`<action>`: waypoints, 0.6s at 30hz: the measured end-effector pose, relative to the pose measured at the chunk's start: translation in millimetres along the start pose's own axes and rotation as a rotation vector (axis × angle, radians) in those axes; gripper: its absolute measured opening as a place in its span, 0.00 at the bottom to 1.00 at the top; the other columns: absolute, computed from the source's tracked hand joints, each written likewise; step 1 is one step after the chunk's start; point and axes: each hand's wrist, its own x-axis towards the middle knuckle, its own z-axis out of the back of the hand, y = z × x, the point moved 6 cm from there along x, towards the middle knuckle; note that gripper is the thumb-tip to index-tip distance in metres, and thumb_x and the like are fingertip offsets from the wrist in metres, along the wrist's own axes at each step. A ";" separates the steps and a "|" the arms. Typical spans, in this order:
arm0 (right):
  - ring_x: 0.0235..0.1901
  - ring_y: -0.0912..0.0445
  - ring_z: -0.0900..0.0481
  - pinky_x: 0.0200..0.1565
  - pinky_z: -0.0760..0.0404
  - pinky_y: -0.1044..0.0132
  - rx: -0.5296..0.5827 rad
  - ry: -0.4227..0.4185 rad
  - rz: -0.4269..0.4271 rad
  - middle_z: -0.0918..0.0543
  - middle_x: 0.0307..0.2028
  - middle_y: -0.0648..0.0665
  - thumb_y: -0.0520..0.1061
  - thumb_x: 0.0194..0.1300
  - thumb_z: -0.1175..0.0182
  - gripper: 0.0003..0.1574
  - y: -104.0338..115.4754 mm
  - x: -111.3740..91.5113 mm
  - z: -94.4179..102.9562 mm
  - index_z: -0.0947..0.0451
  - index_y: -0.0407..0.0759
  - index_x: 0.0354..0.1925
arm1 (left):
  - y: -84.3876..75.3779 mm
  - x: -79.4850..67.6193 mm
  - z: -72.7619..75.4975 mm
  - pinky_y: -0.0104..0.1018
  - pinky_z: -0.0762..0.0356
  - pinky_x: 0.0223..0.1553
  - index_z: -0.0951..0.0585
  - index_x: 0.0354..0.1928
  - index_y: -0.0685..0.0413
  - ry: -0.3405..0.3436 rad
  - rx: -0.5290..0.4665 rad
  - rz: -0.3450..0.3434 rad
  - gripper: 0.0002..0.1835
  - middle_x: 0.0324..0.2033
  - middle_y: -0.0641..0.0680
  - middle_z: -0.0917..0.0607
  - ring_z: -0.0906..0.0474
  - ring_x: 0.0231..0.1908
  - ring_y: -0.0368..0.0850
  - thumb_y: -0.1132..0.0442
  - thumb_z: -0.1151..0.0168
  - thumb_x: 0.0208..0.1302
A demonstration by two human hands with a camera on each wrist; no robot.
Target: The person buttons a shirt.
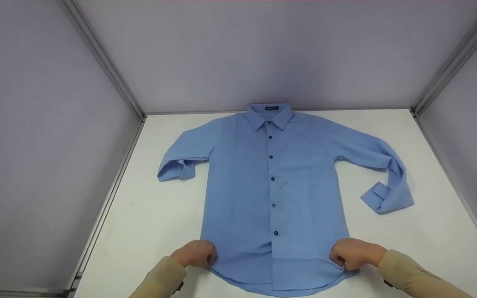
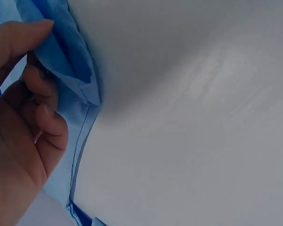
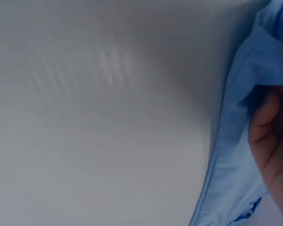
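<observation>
A blue button-up shirt (image 1: pixel 242 186) lies front side up, its collar at the far edge and its hem towards me. At the hem's left corner my left hand (image 1: pixel 199 253) pinches the fabric; the left wrist view shows the thumb and curled fingers of that hand (image 2: pixel 28 94) on a fold of the shirt (image 2: pixel 80 70). My right hand (image 1: pixel 352 253) grips the hem near its right corner. In the right wrist view the cloth (image 3: pixel 254 61) partly hides the fingers of the right hand (image 3: pixel 278 141).
The shirt lies on a white table (image 1: pixel 147 231). Its left sleeve (image 1: pixel 180 165) is folded under near the cuff, while the right sleeve (image 1: pixel 396 182) bends inward. Grey panels (image 1: pixel 263 54) with metal edge strips (image 1: pixel 110 74) enclose the table at the back and sides.
</observation>
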 end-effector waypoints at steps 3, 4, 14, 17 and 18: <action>0.13 0.66 0.45 0.16 0.44 0.73 0.007 0.006 -0.030 0.42 0.11 0.59 0.22 0.30 0.52 0.19 -0.8 -1.1 0.2 0.36 0.46 0.11 | -1.6 0.8 -3.3 0.30 0.41 0.20 0.29 0.13 0.49 0.009 0.027 0.027 0.12 0.13 0.43 0.35 0.41 0.17 0.37 0.71 0.37 0.40; 0.13 0.66 0.46 0.16 0.44 0.73 -0.020 0.002 -0.028 0.42 0.12 0.59 0.23 0.31 0.50 0.18 0.7 -0.3 -0.4 0.36 0.46 0.13 | -4.9 2.3 -5.2 0.31 0.41 0.20 0.30 0.14 0.49 0.005 0.054 0.014 0.12 0.13 0.43 0.36 0.41 0.17 0.37 0.70 0.37 0.40; 0.19 0.62 0.45 0.22 0.41 0.69 -0.526 -0.166 0.210 0.43 0.20 0.57 0.48 0.31 0.32 0.29 38.7 26.0 -6.3 0.40 0.50 0.30 | -65.0 22.3 -17.4 0.27 0.39 0.20 0.31 0.31 0.45 -0.197 0.317 -0.333 0.16 0.21 0.41 0.33 0.38 0.19 0.34 0.59 0.33 0.42; 0.18 0.63 0.46 0.21 0.43 0.71 -0.575 -0.158 0.312 0.42 0.20 0.57 0.51 0.32 0.33 0.27 50.6 30.6 -12.2 0.37 0.51 0.30 | -82.2 25.9 -21.6 0.25 0.37 0.21 0.28 0.33 0.44 -0.231 0.350 -0.442 0.13 0.23 0.41 0.29 0.36 0.20 0.33 0.59 0.35 0.46; 0.18 0.63 0.46 0.21 0.44 0.71 -0.566 -0.142 0.335 0.42 0.20 0.57 0.50 0.33 0.33 0.24 53.5 31.2 -14.5 0.36 0.52 0.29 | -87.0 26.9 -23.6 0.24 0.36 0.22 0.27 0.34 0.43 -0.232 0.358 -0.474 0.11 0.24 0.41 0.28 0.35 0.20 0.33 0.60 0.36 0.48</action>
